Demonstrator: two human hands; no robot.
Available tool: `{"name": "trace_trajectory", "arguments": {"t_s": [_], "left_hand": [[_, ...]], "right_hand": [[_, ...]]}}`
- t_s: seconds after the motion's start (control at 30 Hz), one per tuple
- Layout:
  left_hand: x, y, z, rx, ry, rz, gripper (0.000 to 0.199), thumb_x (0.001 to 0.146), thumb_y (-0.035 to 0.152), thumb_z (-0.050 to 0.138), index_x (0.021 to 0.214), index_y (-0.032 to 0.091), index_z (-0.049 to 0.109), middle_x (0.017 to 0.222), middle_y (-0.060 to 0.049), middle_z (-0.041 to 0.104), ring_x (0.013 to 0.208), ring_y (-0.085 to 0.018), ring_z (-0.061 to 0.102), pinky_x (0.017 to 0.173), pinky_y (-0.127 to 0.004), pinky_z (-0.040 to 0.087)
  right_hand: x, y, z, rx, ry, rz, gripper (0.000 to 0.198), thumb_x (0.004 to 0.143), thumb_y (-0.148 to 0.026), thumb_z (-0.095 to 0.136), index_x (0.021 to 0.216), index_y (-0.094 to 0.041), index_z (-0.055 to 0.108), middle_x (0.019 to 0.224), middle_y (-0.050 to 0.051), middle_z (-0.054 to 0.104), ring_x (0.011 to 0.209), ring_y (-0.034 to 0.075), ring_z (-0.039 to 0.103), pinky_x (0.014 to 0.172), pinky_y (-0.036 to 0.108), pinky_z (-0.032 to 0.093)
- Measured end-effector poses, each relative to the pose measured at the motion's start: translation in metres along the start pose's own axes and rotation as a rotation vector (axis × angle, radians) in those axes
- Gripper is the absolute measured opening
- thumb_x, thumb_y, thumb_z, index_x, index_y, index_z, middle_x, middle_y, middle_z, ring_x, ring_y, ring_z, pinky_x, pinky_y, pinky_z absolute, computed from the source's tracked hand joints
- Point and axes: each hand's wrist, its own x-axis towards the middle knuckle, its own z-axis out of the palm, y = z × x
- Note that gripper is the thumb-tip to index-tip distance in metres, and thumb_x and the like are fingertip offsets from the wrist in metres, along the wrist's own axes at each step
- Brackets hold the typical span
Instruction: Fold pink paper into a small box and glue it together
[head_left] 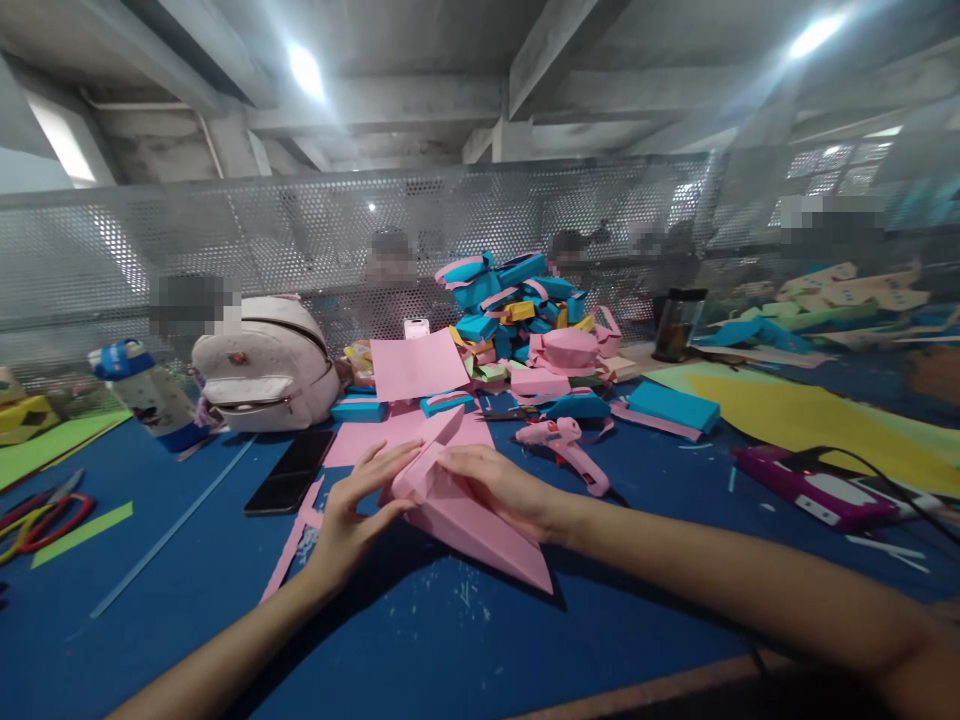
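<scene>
Between my two hands is a folded piece of pink paper (480, 535), tilted above the blue table. My left hand (356, 510) has its thumb and fingers closed on the paper's left end. My right hand (499, 485) grips it from the right, thumb and fingertips near the upper fold; part of those fingers is hidden behind the paper. Flat pink sheets (349, 445) lie just behind my hands. A pink glue gun (566, 450) rests on the table to the right of them.
A black phone (291, 473), a white backpack (266, 375) and a bottle (154, 395) stand left. Scissors (56, 510) lie far left. Behind is a heap of blue and pink paper pieces (525, 310). At right are a purple power strip (814, 490) and yellow sheets (795, 420).
</scene>
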Motion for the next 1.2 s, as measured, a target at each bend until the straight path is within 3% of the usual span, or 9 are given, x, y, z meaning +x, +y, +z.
{"name": "trace_trajectory", "arguments": {"t_s": [0.5, 0.6, 0.7, 0.8, 1.0, 1.1, 1.2], "left_hand": [[0.002, 0.002, 0.000, 0.041, -0.048, 0.059, 0.050, 0.084, 0.028, 0.069, 0.131, 0.034, 0.056, 0.134, -0.005, 0.061, 0.126, -0.025, 0.055, 0.114, -0.048, 0.030], [0.000, 0.003, 0.001, 0.036, -0.015, 0.012, 0.050, 0.085, 0.029, 0.067, 0.133, 0.034, 0.054, 0.138, -0.005, 0.057, 0.131, -0.026, 0.050, 0.114, -0.048, 0.030], [-0.002, 0.004, 0.004, 0.000, 0.063, -0.107, 0.056, 0.087, 0.033, 0.064, 0.140, 0.034, 0.045, 0.149, -0.006, 0.045, 0.139, -0.027, 0.038, 0.116, -0.048, 0.027], [-0.003, 0.000, 0.009, -0.099, 0.115, -0.221, 0.066, 0.087, 0.037, 0.064, 0.145, 0.037, 0.033, 0.157, -0.004, 0.030, 0.146, -0.026, 0.024, 0.119, -0.049, 0.018], [-0.005, -0.009, 0.025, -0.527, 0.105, -0.422, 0.098, 0.072, 0.054, 0.074, 0.150, 0.042, 0.015, 0.160, -0.006, 0.019, 0.149, -0.030, 0.009, 0.119, -0.055, 0.012], [-0.004, 0.000, 0.030, -0.706, 0.050, -0.426, 0.112, 0.065, 0.060, 0.077, 0.151, 0.040, 0.008, 0.161, -0.008, 0.016, 0.148, -0.032, 0.009, 0.118, -0.056, 0.012], [-0.002, 0.015, 0.032, -0.821, 0.009, -0.394, 0.114, 0.067, 0.059, 0.075, 0.152, 0.037, 0.002, 0.159, -0.009, 0.022, 0.147, -0.032, 0.017, 0.118, -0.053, 0.018]], "right_hand": [[0.000, -0.003, 0.001, -0.114, 0.070, 0.005, 0.037, 0.068, -0.046, 0.080, 0.082, -0.014, 0.068, 0.071, -0.001, 0.062, 0.067, 0.013, 0.054, 0.066, 0.025, 0.040], [-0.003, -0.008, 0.003, -0.178, 0.030, -0.058, 0.037, 0.073, -0.049, 0.075, 0.077, -0.014, 0.066, 0.070, -0.001, 0.060, 0.063, 0.011, 0.051, 0.061, 0.023, 0.037], [-0.006, -0.015, 0.005, -0.268, 0.013, -0.161, 0.038, 0.080, -0.051, 0.069, 0.072, -0.015, 0.062, 0.067, -0.003, 0.053, 0.059, 0.009, 0.044, 0.057, 0.023, 0.032], [-0.006, -0.021, 0.006, -0.407, 0.036, -0.282, 0.036, 0.085, -0.051, 0.063, 0.075, -0.016, 0.062, 0.066, -0.003, 0.050, 0.060, 0.010, 0.041, 0.057, 0.024, 0.032], [-0.010, -0.024, 0.008, -0.623, 0.088, -0.549, 0.028, 0.092, -0.040, 0.055, 0.079, -0.018, 0.064, 0.074, 0.000, 0.055, 0.071, 0.014, 0.047, 0.068, 0.027, 0.039], [-0.013, -0.021, 0.011, -0.654, 0.078, -0.569, 0.031, 0.093, -0.040, 0.054, 0.074, -0.017, 0.061, 0.069, -0.002, 0.050, 0.067, 0.012, 0.044, 0.066, 0.025, 0.038], [-0.014, -0.018, 0.013, -0.656, 0.038, -0.527, 0.032, 0.093, -0.043, 0.055, 0.076, -0.015, 0.061, 0.072, -0.001, 0.052, 0.068, 0.012, 0.044, 0.065, 0.025, 0.037]]}}
